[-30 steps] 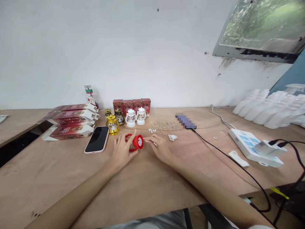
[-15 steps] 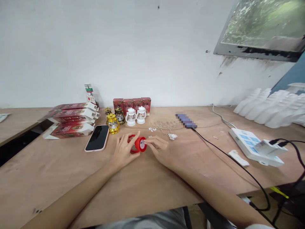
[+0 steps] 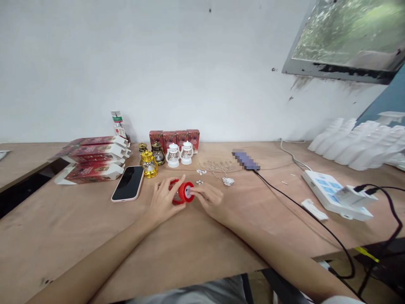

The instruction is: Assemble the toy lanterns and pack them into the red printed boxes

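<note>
My left hand (image 3: pixel 163 198) is wrapped around a small red lantern (image 3: pixel 181 192) lying on its side, its round base turned to the right. At the whitish centre of that base, the fingers of my right hand (image 3: pixel 209 199) are pinched together and touching it. Whatever may be between those fingertips is hidden. Just behind the right hand lie a few small silvery discs (image 3: pixel 199 182) and small white pieces (image 3: pixel 201 172). Two white lanterns (image 3: pixel 173 156), a gold lantern (image 3: pixel 148 165) and dark bronze lanterns (image 3: pixel 157 154) stand upright behind the left hand.
Flat red cartons (image 3: pixel 91 154) are stacked at left beside a phone (image 3: pixel 128 183). Red boxes (image 3: pixel 169 137) stand against the wall. Thin wires (image 3: pixel 218 164) and a white bundle (image 3: pixel 228 181) lie at centre. Rightward are a cabled phone (image 3: pixel 246 160) and a power strip (image 3: pixel 329 190).
The right fingertips have pressed in closer against the lantern's base. Small discs behind the right hand now show more. The view has shifted slightly; the left hand keeps its hold.
</note>
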